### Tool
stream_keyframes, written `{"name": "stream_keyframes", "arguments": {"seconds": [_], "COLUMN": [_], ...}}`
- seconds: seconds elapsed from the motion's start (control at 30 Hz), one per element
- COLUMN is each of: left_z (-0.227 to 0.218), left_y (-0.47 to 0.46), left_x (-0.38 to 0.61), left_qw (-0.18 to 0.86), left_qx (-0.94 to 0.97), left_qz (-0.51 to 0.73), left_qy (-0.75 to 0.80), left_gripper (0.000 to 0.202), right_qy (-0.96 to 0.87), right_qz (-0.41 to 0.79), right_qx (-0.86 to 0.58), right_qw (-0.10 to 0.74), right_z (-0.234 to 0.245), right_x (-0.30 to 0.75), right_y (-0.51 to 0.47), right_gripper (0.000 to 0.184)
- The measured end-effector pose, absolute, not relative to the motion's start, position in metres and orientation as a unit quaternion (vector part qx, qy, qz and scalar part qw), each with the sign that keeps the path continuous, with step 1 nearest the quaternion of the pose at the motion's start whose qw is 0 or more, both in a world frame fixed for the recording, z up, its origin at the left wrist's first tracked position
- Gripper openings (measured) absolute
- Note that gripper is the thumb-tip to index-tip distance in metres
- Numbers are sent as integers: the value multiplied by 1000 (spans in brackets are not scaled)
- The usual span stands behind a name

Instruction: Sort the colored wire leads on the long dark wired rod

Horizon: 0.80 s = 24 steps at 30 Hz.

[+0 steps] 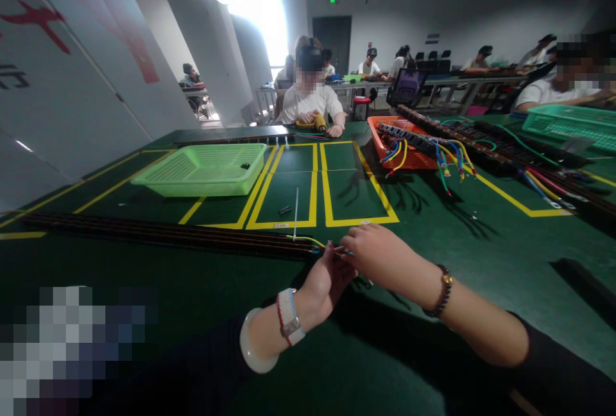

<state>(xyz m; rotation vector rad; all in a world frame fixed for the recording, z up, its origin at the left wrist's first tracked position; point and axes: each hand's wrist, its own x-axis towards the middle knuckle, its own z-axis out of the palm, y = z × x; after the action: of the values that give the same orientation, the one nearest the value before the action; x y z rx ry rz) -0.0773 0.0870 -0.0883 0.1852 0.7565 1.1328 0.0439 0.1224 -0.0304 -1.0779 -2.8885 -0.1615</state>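
Observation:
A long dark rail (183, 236) lies across the green table, and coloured wires (312, 242) come out of its right end. My left hand (332, 281) is closed round these wires from below, palm turned up. From above, my right hand (370, 252) pinches the same wires just past the rail's end. The two hands meet there, and the fingers hide most of the wires. A white cable tie (296, 214) stands up from the rail near its right end. Behind it a small black piece (285, 210) lies on the table.
A light green basket (202, 172) stands at the back left. An orange basket (404, 158) at the right carries wired rails with hanging lead ends. A teal basket (572, 127) stands farther right. Across the table a person (310, 104) holds a yellow tool. A dark bar (584, 291) lies at right.

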Motion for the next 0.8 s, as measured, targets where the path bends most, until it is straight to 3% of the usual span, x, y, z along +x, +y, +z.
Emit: {"name": "stream_keyframes", "arguments": {"seconds": [0.33, 0.6, 0.8], "left_z": [-92, -88, -85], "left_y": [89, 89, 88], "left_x": [-76, -76, -76], "left_qw": [757, 756, 767], "left_qx": [48, 27, 32], "left_qz": [551, 556, 545], "left_qy": [347, 345, 337], "left_gripper": [30, 23, 30], "right_qy": [-927, -925, -929], "right_qz": [-57, -99, -84], "right_qx": [-370, -367, -359], "right_qw": [-26, 21, -7], "right_z": [-43, -49, -51], "right_x": [37, 30, 29], "right_y": [122, 117, 114], "right_gripper": [8, 18, 13]}}
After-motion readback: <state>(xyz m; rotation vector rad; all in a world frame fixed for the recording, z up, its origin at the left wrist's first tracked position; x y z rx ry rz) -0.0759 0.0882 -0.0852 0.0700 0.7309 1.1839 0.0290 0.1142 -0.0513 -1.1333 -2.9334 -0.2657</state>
